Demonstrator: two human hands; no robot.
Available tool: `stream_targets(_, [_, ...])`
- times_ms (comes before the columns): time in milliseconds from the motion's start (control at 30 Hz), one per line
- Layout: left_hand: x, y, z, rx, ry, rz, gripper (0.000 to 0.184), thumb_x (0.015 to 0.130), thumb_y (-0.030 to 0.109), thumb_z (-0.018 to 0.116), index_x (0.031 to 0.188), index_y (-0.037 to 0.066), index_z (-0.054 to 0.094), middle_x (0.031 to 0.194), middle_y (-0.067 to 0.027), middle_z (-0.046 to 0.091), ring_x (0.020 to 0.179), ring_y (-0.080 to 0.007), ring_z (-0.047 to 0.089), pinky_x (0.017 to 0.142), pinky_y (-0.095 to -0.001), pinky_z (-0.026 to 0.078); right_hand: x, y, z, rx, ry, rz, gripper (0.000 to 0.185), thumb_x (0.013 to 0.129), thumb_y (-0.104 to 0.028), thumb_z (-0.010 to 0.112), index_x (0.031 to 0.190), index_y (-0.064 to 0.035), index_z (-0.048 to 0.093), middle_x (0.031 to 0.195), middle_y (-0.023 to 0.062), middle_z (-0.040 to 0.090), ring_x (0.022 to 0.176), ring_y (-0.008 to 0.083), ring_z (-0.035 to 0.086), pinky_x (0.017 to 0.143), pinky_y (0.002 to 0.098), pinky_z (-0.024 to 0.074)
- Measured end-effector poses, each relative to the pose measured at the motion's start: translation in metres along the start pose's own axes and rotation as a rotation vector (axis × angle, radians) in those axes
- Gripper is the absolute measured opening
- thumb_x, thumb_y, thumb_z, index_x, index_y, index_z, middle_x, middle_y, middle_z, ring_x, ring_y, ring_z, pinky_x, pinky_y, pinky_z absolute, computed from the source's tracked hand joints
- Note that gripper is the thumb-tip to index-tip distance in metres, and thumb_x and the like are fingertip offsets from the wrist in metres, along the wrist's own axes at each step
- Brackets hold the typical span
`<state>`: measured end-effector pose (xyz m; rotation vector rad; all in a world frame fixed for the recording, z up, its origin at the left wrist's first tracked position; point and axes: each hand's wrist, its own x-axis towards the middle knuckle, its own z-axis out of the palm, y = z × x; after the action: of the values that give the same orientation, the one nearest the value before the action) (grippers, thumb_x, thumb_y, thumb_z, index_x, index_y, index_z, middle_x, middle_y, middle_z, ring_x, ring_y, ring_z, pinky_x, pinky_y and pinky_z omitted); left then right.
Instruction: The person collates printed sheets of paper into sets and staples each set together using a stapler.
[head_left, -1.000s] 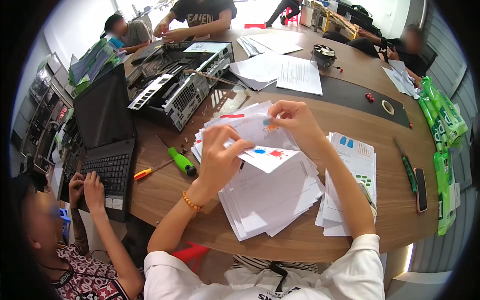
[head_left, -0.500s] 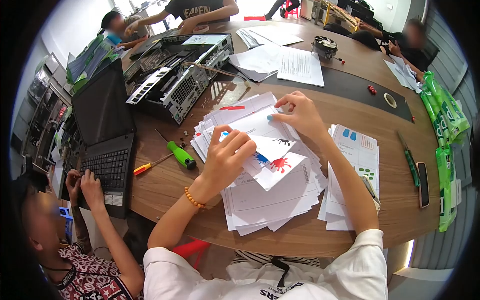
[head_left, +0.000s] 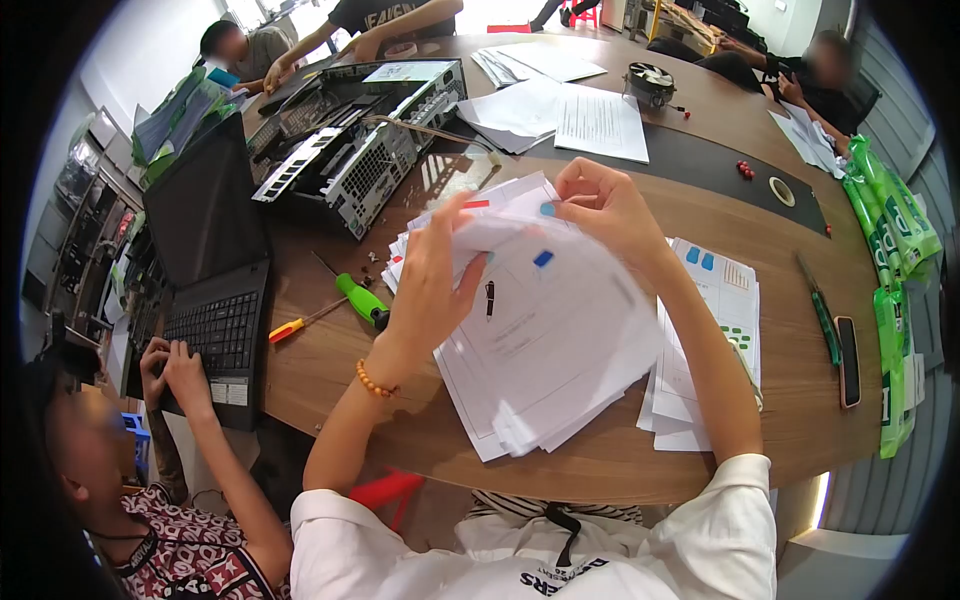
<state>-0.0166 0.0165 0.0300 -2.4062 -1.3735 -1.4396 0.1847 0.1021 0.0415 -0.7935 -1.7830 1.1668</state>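
A loose pile of printed paper sheets (head_left: 540, 370) lies in front of me, its edges fanned out unevenly. The top page carries small drawings of a black pen and a blue block. My left hand (head_left: 432, 275) is closed on the lifted left part of a sheet, which curls and blurs between my hands. My right hand (head_left: 605, 205) pinches the sheets near their upper edge, thumb against bent fingers. Beside my right forearm sits a second stack of printed sheets (head_left: 690, 385), partly covered by that arm.
An opened computer case (head_left: 370, 150) stands behind the pile, left of centre. Green (head_left: 362, 298) and yellow-red screwdrivers (head_left: 287, 331) lie left of it. A co-worker's hands rest on a laptop (head_left: 212, 325). Scissors (head_left: 824, 315) and a phone (head_left: 847, 362) lie right.
The page with coloured splashes is no longer showing; a page with a pen drawing is now visible. My left hand has moved slightly left and turned more upright.
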Motion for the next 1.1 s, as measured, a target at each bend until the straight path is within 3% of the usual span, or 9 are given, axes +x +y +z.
stream_targets(67, [0.003, -0.009, -0.002, -0.017, -0.117, -0.015, 0.068, 0.069, -0.005, 0.057, 0.131, -0.001, 0.027, 0.108, -0.0174, 0.043, 0.098, -0.0345, 0.043, 0.091, -0.0386, 0.033, -0.005, -0.012, 0.0, 0.051, -0.043, 0.001, 0.008, 0.081, -0.004, 0.059, 0.087, -0.0035, 0.054, 0.082, 0.0019, 0.061, 0.072, 0.0026, 0.054, 0.063, 0.0158, 0.0456])
stream_targets(500, [0.008, 0.002, 0.005, 0.105, -0.292, -0.151, 0.056, 0.066, 0.008, 0.063, 0.115, 0.0, 0.037, 0.108, -0.0148, 0.043, 0.104, -0.0316, 0.035, 0.087, -0.0412, 0.03, -0.026, -0.017, 0.017, -0.048, -0.237, 0.044, 0.031, 0.082, -0.009, 0.06, 0.111, -0.0016, 0.054, 0.087, 0.0056, 0.064, 0.076, 0.0098, 0.057, 0.067, 0.0238, 0.0469])
stream_targets(600, [0.018, 0.008, -0.003, 0.256, -0.242, -0.055, 0.059, 0.066, 0.01, 0.066, 0.116, 0.0, 0.038, 0.109, -0.0138, 0.045, 0.109, -0.0308, 0.034, 0.088, -0.0383, 0.029, -0.027, -0.001, 0.012, -0.229, -0.024, -0.232, 0.033, 0.081, -0.006, 0.06, 0.113, -0.0013, 0.052, 0.089, 0.0075, 0.063, 0.081, 0.0126, 0.058, 0.07, 0.0262, 0.0475])
stream_targets(667, [0.025, 0.011, -0.018, 0.463, 0.301, 0.01, 0.058, 0.071, 0.016, 0.068, 0.118, 0.0, 0.038, 0.108, -0.0117, 0.05, 0.11, -0.0256, 0.041, 0.088, -0.0346, 0.033, -0.028, -0.016, 0.001, 0.059, 0.075, -0.134, 0.04, 0.082, -0.007, 0.061, 0.118, -0.0013, 0.047, 0.099, 0.0071, 0.061, 0.085, 0.0112, 0.058, 0.074, 0.0251, 0.0477])
stream_targets(700, [0.026, 0.008, -0.023, 0.458, 0.299, 0.015, 0.058, 0.071, 0.016, 0.068, 0.118, 0.0, 0.038, 0.108, -0.0117, 0.05, 0.11, -0.0256, 0.041, 0.088, -0.0346, 0.033, -0.031, -0.027, -0.001, 0.057, 0.081, -0.133, 0.04, 0.082, -0.007, 0.061, 0.118, -0.0013, 0.047, 0.099, 0.0071, 0.061, 0.085, 0.0112, 0.058, 0.074, 0.0251, 0.0477])
stream_targets(767, [0.029, 0.002, -0.034, -0.641, -0.029, -0.384, 0.052, 0.076, 0.022, 0.068, 0.116, 0.001, 0.043, 0.106, -0.0095, 0.054, 0.102, -0.0204, 0.051, 0.083, -0.0313, 0.04, -0.034, -0.049, -0.001, 0.184, 0.25, -0.072, 0.037, 0.08, -0.004, 0.061, 0.116, -0.0031, 0.049, 0.093, 0.0081, 0.062, 0.083, 0.0137, 0.059, 0.071, 0.027, 0.0492])
stream_targets(867, [0.013, 0.001, -0.01, -0.696, -0.037, -0.337, 0.037, 0.083, 0.018, 0.062, 0.111, -0.003, 0.049, 0.102, -0.0105, 0.058, 0.09, -0.0148, 0.056, 0.077, -0.026, 0.044, -0.037, -0.05, 0.014, -0.135, 0.449, -0.217, 0.036, 0.082, -0.004, 0.059, 0.116, -0.002, 0.047, 0.094, 0.0067, 0.062, 0.084, 0.0123, 0.059, 0.071, 0.0259, 0.0511])
stream_targets(967, [0.008, 0.012, -0.006, -0.692, 0.103, -0.312, 0.028, 0.087, 0.009, 0.054, 0.111, -0.005, 0.049, 0.102, -0.0106, 0.058, 0.09, -0.0125, 0.055, 0.079, -0.024, 0.043, -0.046, -0.065, 0.012, 0.29, 0.31, -0.183, 0.035, 0.082, -0.001, 0.059, 0.115, -0.0004, 0.047, 0.094, 0.0072, 0.062, 0.086, 0.0124, 0.059, 0.073, 0.027, 0.052])
stream_targets(1100, [0.005, 0.018, -0.007, -0.766, 0.329, -0.137, 0.034, 0.084, 0.004, 0.058, 0.114, -0.004, 0.046, 0.103, -0.0098, 0.056, 0.094, -0.0127, 0.053, 0.082, -0.0265, 0.043, -0.043, -0.037, 0.002, 0.147, 0.256, -0.439, 0.034, 0.08, 0.002, 0.06, 0.111, 0.0001, 0.049, 0.097, 0.0081, 0.061, 0.091, 0.0135, 0.058, 0.08, 0.0297, 0.0498])
